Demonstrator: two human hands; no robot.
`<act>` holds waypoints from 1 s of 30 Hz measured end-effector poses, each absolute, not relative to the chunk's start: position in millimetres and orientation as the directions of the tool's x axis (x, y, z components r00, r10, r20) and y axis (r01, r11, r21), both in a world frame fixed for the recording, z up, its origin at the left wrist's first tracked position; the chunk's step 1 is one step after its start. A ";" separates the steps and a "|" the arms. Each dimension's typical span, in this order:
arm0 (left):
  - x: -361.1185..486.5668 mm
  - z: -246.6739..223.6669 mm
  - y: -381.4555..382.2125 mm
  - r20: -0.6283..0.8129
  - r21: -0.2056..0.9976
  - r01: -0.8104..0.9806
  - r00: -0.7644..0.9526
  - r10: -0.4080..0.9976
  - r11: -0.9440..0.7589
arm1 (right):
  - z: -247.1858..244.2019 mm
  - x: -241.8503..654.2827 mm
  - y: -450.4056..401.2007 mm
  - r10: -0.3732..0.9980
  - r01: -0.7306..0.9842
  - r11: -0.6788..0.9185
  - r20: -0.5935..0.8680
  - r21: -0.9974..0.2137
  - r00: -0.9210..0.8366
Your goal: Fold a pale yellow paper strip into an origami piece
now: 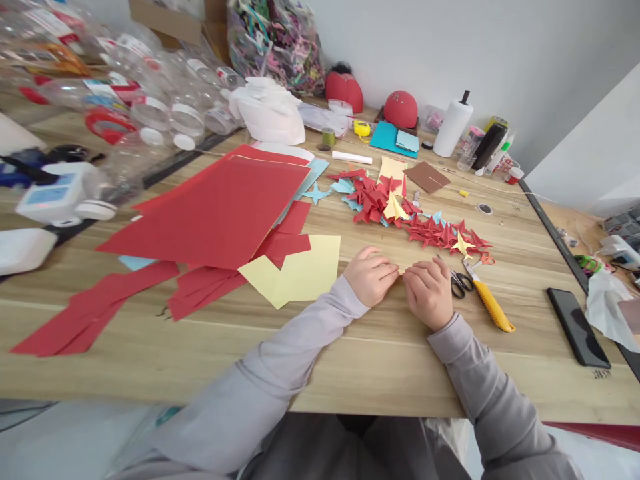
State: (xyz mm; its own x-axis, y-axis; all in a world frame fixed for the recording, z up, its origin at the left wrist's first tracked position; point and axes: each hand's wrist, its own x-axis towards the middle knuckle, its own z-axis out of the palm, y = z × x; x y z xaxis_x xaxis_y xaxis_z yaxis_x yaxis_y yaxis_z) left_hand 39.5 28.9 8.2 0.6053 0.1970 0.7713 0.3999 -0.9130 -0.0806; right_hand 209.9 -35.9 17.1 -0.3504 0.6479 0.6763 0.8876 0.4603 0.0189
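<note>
pale yellow paper bit (400, 271) sits btwn both hands, mostly hidden by the fingers, so can't tell its exact shape. left hand (371, 275) & right hand (427, 292) are curled in, fingers pressed together & pinching it from either side, right at the wooden table top (350, 373); can't tell if it's lifted off the wood or resting on it. grey sleeves (310, 327) run back from both wrists.

nearest the right hand, just beside it: steel scissors w/ black handles (461, 283), then a yellow utility knife (493, 303) next to them, blade end by the scissors. above the hands, a short way up the table: folded red origami pieces (425, 232) in a loose spread, w/ some yellow & light blue ones mixed in. left of the left hand: cut pale yellow paper sheet (295, 272), partly over red paper strips (210, 287), w/ a big red paper sheet (205, 213) beyond. far right: black phone (577, 327). back of table: paper towel roll (453, 127), clear plastic bottles (165, 113).
</note>
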 end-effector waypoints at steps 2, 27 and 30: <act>36.4 9.2 31.8 0.772 -0.083 0.411 0.602 0.202 -0.908 | 17.9 214.6 -35.0 0.648 0.900 0.435 0.689 0.013 -0.324; 36.7 5.0 34.5 0.747 -0.067 0.407 0.625 0.225 -0.911 | 16.2 220.1 -33.9 0.650 0.891 0.455 0.678 0.015 -0.343; 26.6 8.4 42.6 0.744 -0.037 0.435 0.614 0.266 -0.900 | 18.5 226.2 -32.6 0.644 0.913 0.409 0.706 0.009 -0.295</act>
State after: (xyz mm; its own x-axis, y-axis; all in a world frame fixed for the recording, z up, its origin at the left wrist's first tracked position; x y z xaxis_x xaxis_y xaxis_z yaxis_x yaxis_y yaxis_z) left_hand 26.6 42.6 8.4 0.6135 0.2659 0.7436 0.4352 -0.8996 -0.0374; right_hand 226.2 -32.6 18.5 -0.2949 0.6440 0.7059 0.9127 0.4086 0.0085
